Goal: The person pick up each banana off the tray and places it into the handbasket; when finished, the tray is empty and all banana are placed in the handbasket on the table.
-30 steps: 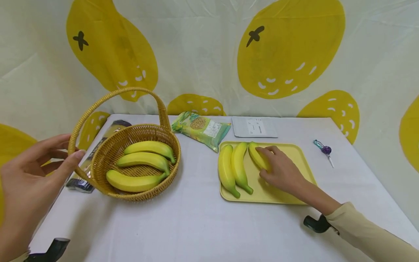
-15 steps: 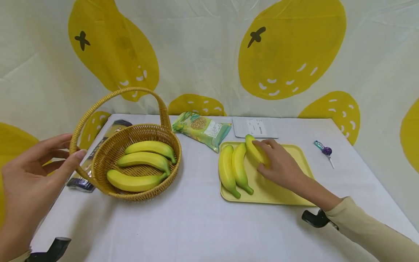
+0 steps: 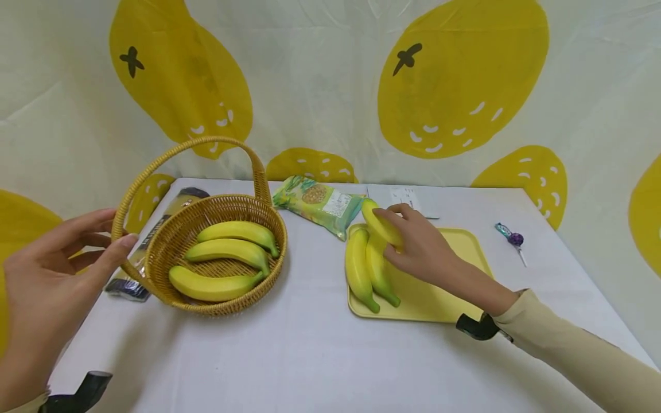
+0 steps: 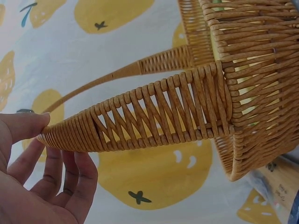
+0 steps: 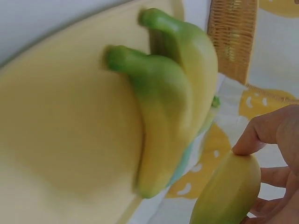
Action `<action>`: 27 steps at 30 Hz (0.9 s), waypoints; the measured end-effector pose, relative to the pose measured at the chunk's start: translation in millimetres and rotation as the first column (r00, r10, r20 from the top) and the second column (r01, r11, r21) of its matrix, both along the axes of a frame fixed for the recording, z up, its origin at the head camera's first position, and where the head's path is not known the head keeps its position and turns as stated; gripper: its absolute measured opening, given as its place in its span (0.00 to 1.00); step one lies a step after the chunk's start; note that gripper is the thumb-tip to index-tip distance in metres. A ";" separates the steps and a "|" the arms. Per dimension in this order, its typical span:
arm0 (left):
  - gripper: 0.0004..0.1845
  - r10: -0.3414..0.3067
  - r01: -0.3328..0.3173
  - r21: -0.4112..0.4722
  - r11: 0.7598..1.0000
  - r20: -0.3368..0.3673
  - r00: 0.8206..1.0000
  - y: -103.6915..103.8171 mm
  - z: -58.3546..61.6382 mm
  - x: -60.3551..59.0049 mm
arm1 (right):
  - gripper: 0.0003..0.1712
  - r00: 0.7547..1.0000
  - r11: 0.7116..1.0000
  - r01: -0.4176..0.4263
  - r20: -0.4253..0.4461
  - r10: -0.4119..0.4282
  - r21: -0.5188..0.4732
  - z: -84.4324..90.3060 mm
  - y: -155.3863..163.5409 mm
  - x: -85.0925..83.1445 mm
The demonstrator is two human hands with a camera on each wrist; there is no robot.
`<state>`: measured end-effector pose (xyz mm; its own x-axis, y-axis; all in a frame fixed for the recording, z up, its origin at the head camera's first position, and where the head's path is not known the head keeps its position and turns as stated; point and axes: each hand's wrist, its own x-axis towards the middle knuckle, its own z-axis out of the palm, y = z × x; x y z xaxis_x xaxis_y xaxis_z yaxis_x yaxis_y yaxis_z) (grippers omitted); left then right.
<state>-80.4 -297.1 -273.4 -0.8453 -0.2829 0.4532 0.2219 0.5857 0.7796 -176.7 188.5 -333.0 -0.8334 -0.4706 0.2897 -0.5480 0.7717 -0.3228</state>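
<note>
My left hand (image 3: 67,269) pinches the handle (image 4: 117,116) of a wicker basket (image 3: 217,310) between thumb and fingers. Three bananas, the nearest one (image 3: 214,284) among them, lie side by side inside it. On the right, my right hand (image 3: 420,241) grips a banana (image 5: 229,191) by thumb and fingertips, raised over the left part of a yellow tray (image 3: 439,312). Beneath it two more bananas, a left one (image 3: 357,269) and a right one (image 3: 379,275), lie along the tray's left side; the held banana partly covers the right one in the head view.
A green and yellow snack bag (image 3: 320,201) lies behind, between basket and tray. Behind the tray is a flat silver packet with a label (image 3: 405,198). A wrapped lollipop (image 3: 511,236) is at the right. Behind the basket lies a long dark-ended packet (image 3: 129,288).
My right hand has lifted the banana off the tray's middle and carried it left, over the two other bananas. The left hand keeps its hold on the basket handle.
</note>
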 end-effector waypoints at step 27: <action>0.27 -0.024 0.025 0.021 0.999 -0.017 1.000 1.6 4.4 2.4 | 0.38 0.959 0.959 -0.284 0.011 0.284 -0.005 41.7 -93.3 -8.4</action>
